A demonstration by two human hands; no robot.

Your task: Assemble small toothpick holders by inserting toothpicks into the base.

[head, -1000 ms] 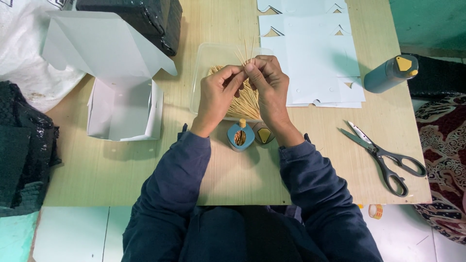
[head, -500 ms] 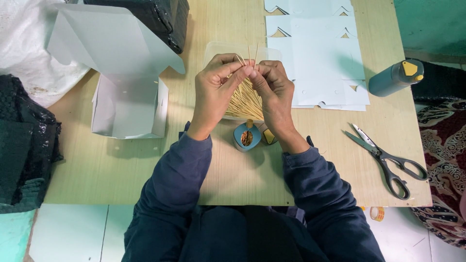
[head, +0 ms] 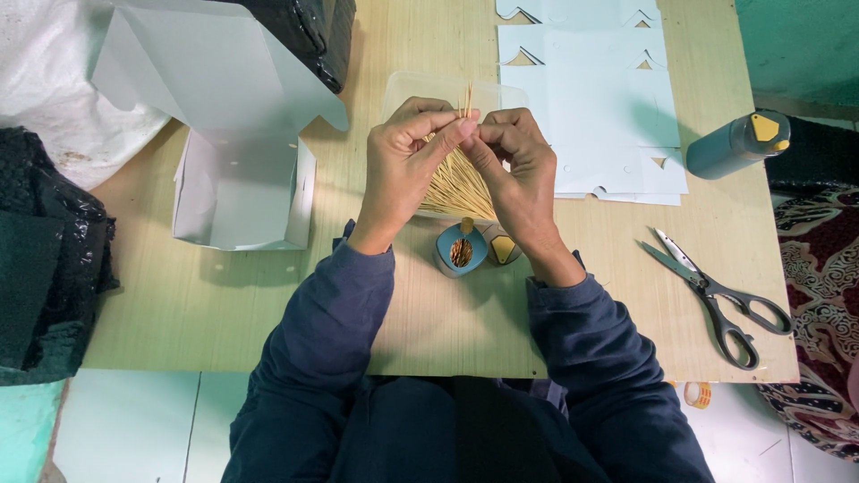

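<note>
My left hand (head: 404,163) and my right hand (head: 513,166) meet over the middle of the wooden table (head: 268,304). Both pinch a few thin bamboo sticks (head: 467,100) whose tips poke up between my fingertips. Under my hands a fanned pile of the same sticks (head: 455,190) lies in a clear plastic tray (head: 407,89). A small blue round container (head: 461,250) with a yellow cap piece (head: 503,249) beside it sits just in front of my wrists.
An open white cardboard box (head: 242,192) with its lid up stands at the left. Flat white box blanks (head: 599,98) are stacked at the back right. A dark bottle with a yellow cap (head: 738,143) and scissors (head: 716,295) lie at the right. Black bags (head: 45,268) sit at the left edge.
My hands have lifted slightly off the pile and closed together, with stick tips now standing up between the fingertips. The view has shifted a little.
</note>
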